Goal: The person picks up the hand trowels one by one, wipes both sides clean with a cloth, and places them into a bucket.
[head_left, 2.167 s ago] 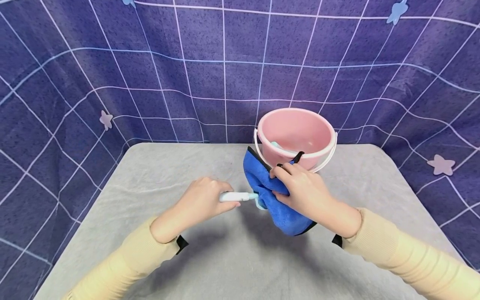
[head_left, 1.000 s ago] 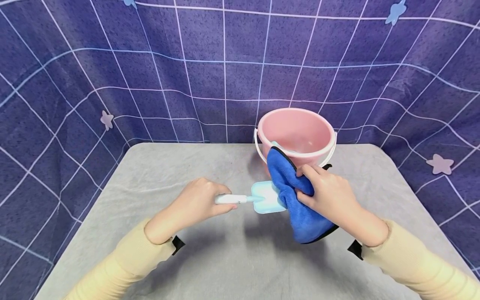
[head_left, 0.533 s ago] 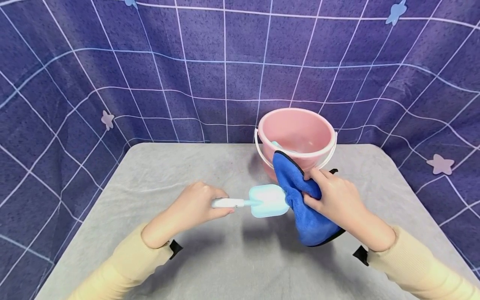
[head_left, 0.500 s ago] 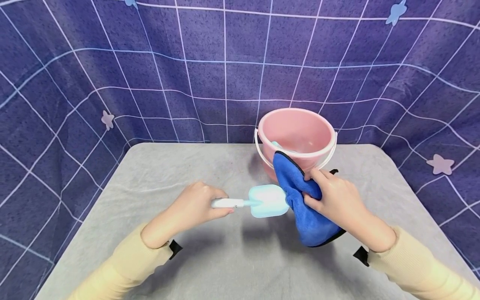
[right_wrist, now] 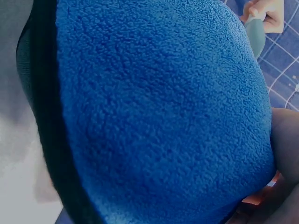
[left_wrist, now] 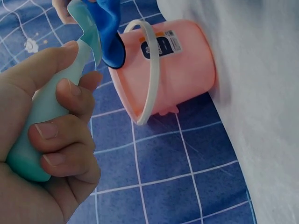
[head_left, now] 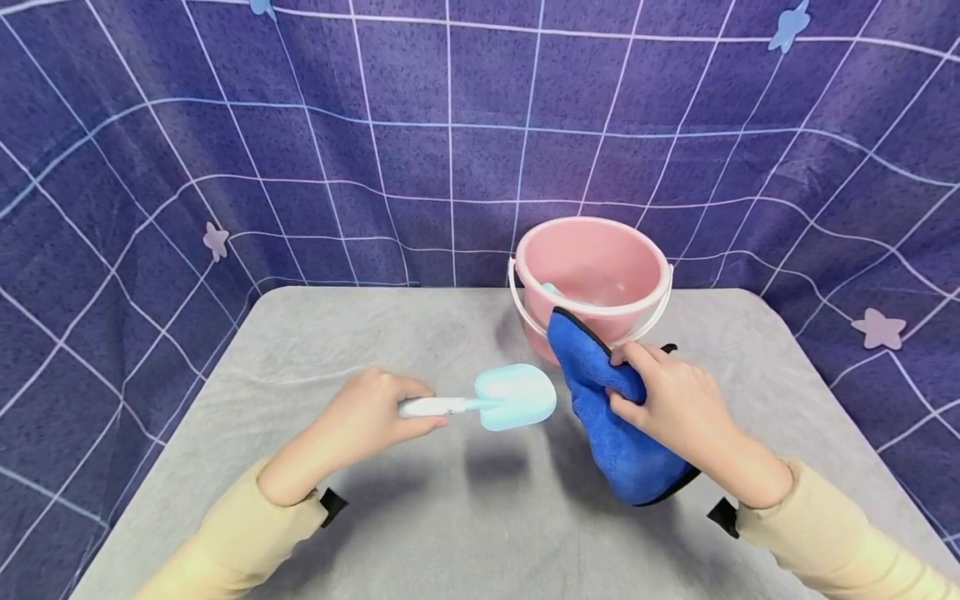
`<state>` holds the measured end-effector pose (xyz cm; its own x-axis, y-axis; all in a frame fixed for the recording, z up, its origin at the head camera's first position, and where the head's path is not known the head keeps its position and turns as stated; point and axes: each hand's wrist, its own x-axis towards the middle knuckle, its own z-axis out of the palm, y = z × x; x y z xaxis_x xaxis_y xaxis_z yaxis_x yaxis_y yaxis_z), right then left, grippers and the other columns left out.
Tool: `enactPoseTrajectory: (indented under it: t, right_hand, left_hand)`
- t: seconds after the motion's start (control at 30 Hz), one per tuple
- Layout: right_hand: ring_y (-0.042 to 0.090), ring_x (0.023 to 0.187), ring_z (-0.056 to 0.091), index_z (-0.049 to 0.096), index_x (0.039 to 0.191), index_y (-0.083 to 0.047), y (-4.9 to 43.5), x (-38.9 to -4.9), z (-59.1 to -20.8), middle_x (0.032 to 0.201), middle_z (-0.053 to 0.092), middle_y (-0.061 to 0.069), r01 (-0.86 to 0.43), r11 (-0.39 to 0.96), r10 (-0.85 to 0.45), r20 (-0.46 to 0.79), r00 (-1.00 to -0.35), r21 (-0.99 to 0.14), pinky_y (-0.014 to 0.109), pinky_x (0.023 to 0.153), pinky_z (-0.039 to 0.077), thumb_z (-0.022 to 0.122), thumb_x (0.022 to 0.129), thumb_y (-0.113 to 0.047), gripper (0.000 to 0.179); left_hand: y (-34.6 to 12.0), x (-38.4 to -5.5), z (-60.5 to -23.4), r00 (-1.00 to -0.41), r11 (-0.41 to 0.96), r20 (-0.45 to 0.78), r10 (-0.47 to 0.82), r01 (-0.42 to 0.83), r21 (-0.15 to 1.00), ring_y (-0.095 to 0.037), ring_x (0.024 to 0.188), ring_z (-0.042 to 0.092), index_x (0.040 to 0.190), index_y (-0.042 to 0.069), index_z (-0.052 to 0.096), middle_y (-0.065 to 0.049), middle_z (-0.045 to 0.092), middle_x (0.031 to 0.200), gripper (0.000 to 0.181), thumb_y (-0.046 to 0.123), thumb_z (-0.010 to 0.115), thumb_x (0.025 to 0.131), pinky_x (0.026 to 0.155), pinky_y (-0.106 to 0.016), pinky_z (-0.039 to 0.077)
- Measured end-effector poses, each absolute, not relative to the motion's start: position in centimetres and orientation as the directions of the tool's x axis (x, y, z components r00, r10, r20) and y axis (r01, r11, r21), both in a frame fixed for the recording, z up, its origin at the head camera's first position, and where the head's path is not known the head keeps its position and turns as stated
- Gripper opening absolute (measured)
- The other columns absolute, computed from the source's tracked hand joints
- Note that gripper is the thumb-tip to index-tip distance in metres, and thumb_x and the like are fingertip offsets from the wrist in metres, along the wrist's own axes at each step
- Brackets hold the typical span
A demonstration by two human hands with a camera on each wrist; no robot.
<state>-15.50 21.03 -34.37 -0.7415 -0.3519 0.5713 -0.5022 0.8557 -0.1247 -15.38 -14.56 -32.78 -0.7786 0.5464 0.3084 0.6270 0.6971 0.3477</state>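
My left hand (head_left: 371,412) grips the white handle of a small toy shovel (head_left: 516,397), whose pale blue blade points right above the table. In the left wrist view the fingers curl round the shovel's handle (left_wrist: 49,105). My right hand (head_left: 671,400) pinches a blue cloth (head_left: 611,425) with black edging, which hangs down in folds. A narrow gap separates the blade tip from the cloth. The cloth fills most of the right wrist view and hides much of the right hand's fingers.
Behind the cloth stands a pink bucket (head_left: 592,250) with a white handle; a light blue thing (head_left: 553,289) shows inside it, mostly hidden. Grey fabric covers the table (head_left: 337,333). A blue curtain (head_left: 420,150) with a grid pattern hangs round the back and sides.
The cloth, wrapped over the shovel's blade at first, has slid off to the right with my right hand. My left hand has drawn the shovel leftward, so the whole blade now shows.
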Motion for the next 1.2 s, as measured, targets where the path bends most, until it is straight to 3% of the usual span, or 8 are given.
enactPoseTrajectory:
  t: [0.3, 0.63, 0.87, 1.2]
  right_hand:
    - [0.025, 0.067, 0.061, 0.057, 0.097, -0.018, 20.7, -14.9, -33.1, 0.087, 0.065, 0.002, -0.511, 0.842, -0.326, 0.592, -0.738, -0.174, 0.045, 0.052, 0.046, 0.072, 0.072, -0.026, 0.031]
    - [0.022, 0.063, 0.060, 0.057, 0.096, -0.020, 18.8, -14.5, -31.1, 0.077, 0.063, 0.002, -0.498, 0.847, -0.293, 0.619, -0.729, -0.185, 0.044, 0.052, 0.045, 0.072, 0.073, -0.028, 0.029]
    - [0.023, 0.066, 0.060, 0.056, 0.095, -0.020, 16.9, -14.9, -30.4, 0.081, 0.063, 0.001, -0.499, 0.842, -0.295, 0.600, -0.744, -0.204, 0.044, 0.054, 0.045, 0.072, 0.074, -0.030, 0.029]
    - [0.026, 0.057, 0.058, 0.055, 0.096, -0.017, 14.9, -15.6, -31.3, 0.081, 0.064, 0.001, -0.518, 0.841, -0.347, 0.580, -0.737, -0.157, 0.042, 0.048, 0.043, 0.071, 0.075, -0.031, 0.030]
  left_hand:
    - [-15.4, -16.0, -33.4, -0.778, 0.703, 0.292, 0.556, 0.628, 0.335, 0.004, 0.050, 0.038, 0.076, 0.023, 0.070, 0.020, 0.053, 0.059, 0.011, 0.032, 0.076, 0.077, 0.049, -0.018, 0.036]
    - [-14.3, -17.0, -33.5, -0.740, 0.687, 0.267, 0.617, 0.672, 0.276, 0.003, 0.050, 0.039, 0.076, 0.023, 0.070, 0.019, 0.051, 0.057, 0.013, 0.034, 0.076, 0.077, 0.049, -0.018, 0.035]
    - [-13.0, -17.5, -33.6, -0.700, 0.657, 0.281, 0.656, 0.713, 0.245, 0.001, 0.050, 0.041, 0.074, 0.021, 0.070, 0.017, 0.052, 0.057, 0.013, 0.032, 0.077, 0.075, 0.048, -0.018, 0.037]
    - [-11.7, -17.7, -33.4, -0.698, 0.669, 0.304, 0.648, 0.713, 0.210, -0.003, 0.053, 0.045, 0.075, 0.020, 0.070, 0.016, 0.055, 0.060, 0.015, 0.035, 0.076, 0.075, 0.049, -0.022, 0.038]
